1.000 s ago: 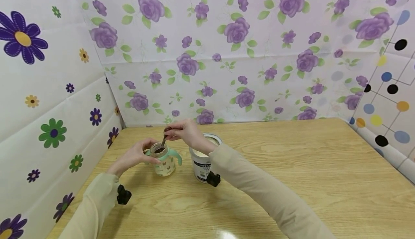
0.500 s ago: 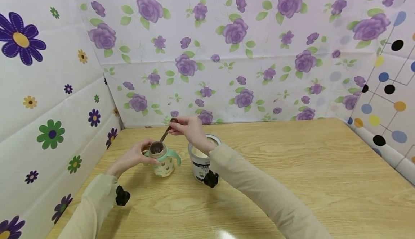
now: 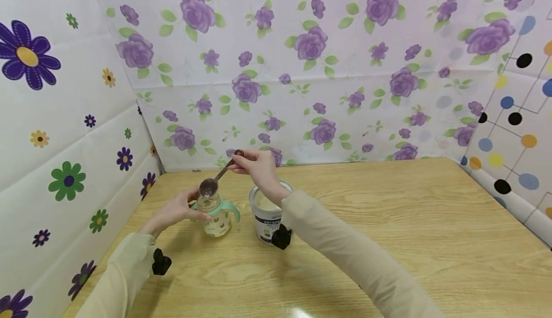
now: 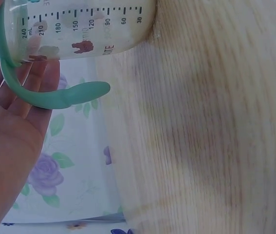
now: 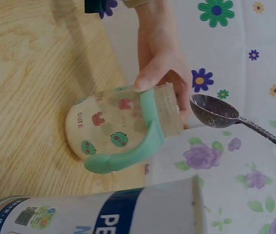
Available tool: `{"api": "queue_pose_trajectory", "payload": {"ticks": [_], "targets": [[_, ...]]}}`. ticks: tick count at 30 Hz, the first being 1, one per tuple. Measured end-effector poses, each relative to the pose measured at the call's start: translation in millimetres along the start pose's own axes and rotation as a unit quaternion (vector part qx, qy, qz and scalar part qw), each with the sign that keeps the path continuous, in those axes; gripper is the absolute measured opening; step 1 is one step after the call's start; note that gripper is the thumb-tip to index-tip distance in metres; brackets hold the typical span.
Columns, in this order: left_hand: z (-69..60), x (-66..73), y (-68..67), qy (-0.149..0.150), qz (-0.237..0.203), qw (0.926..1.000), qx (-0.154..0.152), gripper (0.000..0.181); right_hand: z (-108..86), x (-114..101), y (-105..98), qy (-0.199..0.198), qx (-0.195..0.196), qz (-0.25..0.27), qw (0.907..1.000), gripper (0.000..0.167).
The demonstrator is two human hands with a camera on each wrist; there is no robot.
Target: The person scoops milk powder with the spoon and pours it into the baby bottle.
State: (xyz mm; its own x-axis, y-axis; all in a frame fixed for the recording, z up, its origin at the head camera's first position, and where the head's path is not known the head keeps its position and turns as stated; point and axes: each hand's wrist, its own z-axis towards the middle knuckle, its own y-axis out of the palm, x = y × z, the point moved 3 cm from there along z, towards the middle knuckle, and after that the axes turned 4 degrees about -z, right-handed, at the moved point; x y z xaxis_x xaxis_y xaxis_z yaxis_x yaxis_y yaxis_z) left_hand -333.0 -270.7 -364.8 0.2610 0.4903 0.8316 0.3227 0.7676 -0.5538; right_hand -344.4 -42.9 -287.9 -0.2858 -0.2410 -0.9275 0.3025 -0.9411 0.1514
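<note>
At the left part of the wooden table [image 3: 388, 222], head view: a two-handled bottle [image 3: 217, 225] stands on the surface with its mouth uncovered. The left hand [image 3: 174, 214] holds it near the neck, thumb in front and fingers behind. The right hand [image 3: 260, 168] pinches the end of a dark spoon [image 3: 209, 187], whose handle slants down so that its bowl lies over the bottle's mouth. To the right of the bottle, near it, stands an uncovered tin [image 3: 266, 220] with pale contents; the right wrist crosses in front of part of its rim. Behind the table hangs cloth [image 3: 293, 117] printed with purple roses.

Left wrist view: the bottle extends sideways across the upper left, its clear wall bearing a volume scale [image 4: 82, 19] marked in mL and small coloured motifs. One green handle [image 4: 55, 100] curves out beneath it, and fingers of the left hand rest behind the wall.

Right wrist view, likewise turned sideways: the spoon's bowl is just beside the bottle's rim, apart from it, its hollow flecked with pale residue. The right hand shows only in part, at the right edge, against the spoon's handle. A dark blue band with white lettering encircles the tin in the foreground.
</note>
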Motion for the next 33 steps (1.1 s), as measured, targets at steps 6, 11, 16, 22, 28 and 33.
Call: {"api": "queue_pose_trajectory", "payload": {"ticks": [6,11,16,22,28,33], "targets": [[0.0,1.1,-0.5,0.008,0.009,0.9999,-0.006,0.053,0.4,-11,-10,0.001,0.024,0.02,0.9995,0.019],[0.0,5.5,-1.8,0.036,0.02,0.999,-0.018,0.056,1.6,-16,-17,-0.005,0.029,0.031,0.9991,0.018],[0.9,10.8,-1.3,0.039,0.034,0.9983,-0.027,0.059,1.6,-21,-28,0.001,0.043,0.036,0.9984,0.018],[-0.3,11.5,-1.4,0.029,0.038,0.9985,-0.027,0.067,1.0,-25,-44,0.006,0.068,0.024,0.9974,0.018],[-0.1,16.3,-1.9,0.049,0.03,0.9978,-0.032,0.079,0.9,-27,-58,0.001,0.08,0.025,0.9965,0.02],[1.7,35.6,-3.5,0.073,0.022,0.997,-0.014,0.084,-1.1,-31,-71,-0.005,0.085,0.03,0.9959,0.02]]}}
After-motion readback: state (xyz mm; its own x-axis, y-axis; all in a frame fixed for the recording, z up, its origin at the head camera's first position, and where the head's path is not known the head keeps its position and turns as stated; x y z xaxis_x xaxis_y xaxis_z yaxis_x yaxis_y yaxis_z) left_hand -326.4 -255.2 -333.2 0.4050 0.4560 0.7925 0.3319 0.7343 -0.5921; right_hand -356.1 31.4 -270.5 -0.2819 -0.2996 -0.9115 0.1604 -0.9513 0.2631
